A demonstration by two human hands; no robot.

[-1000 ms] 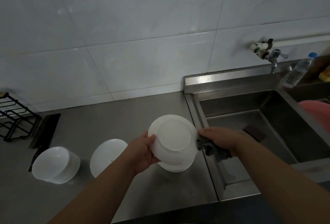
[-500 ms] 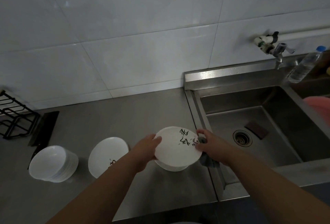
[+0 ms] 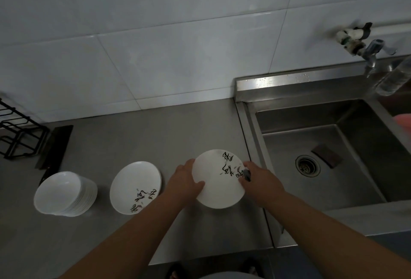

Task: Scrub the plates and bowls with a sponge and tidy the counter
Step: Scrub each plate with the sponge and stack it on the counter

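Clock directions are read from the held plate, with 12 toward the wall.

1. Left hand (image 3: 185, 182): at 9 o'clock, touching the plate. Fingers curled round its left rim, thumb lying over the top face; firm grip.
2. Right hand (image 3: 261, 180): at 3 o'clock. Fingers curled round a dark sponge (image 3: 246, 175), pressing it to the plate's right rim. The sponge was mostly hidden by the fingers.
3. Plate (image 3: 216, 180): white, black brush marks near its right edge, face up, held between both hands over the counter's (image 3: 133, 140) right end, just beside the sink. Whether it touched the counter could not be told.
4. Second plate (image 3: 135, 186): at 9 o'clock, on the counter, face up, similar marks at its near edge; near the left hand, apart from it.
5. Stack of bowls (image 3: 64, 194): white, farther out at 9 o'clock, beside the second plate.
6. Sink (image 3: 251, 145): steel, at 3 o'clock; drain (image 3: 308, 165) in its floor, a dark pad (image 3: 325, 156) just beyond the drain.
7. Dark flat object (image 3: 55, 145): at 10 o'clock, on the counter beyond the bowls; kind unclear.
8. Black wire rack (image 3: 17, 132): at 10 o'clock, left edge of view.
9. Pink item (image 3: 403, 120): at 2 o'clock, cut off by the frame.
10. Tap (image 3: 371, 53) and clear bottle (image 3: 393, 78): at 2 o'clock, behind the sink.
11. Tiled wall (image 3: 155, 34): at 12 o'clock.
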